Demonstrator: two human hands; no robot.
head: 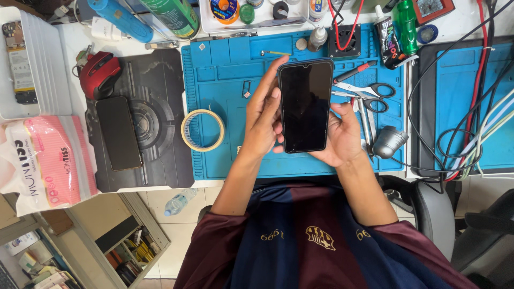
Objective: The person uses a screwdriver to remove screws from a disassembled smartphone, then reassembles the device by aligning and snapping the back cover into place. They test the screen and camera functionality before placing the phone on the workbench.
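Smartphone [305, 106]: held screen-up above the blue repair mat [225, 59]
Left hand [263, 115]: grip closed along one long edge
Right hand [342, 136]: cupped beneath, fingers closed on the other edge
Risk: edge-only hold; a slip would drop it onto the scissors [369, 91]

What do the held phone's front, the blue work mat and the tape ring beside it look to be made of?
Phone, held by the left hand and the right hand: glossy black front, likely glass, with a faint sheen.
Blue mat: matte, with moulded compartments, probably silicone or rubber.
Tape ring: tan and dull, likely paper masking tape.
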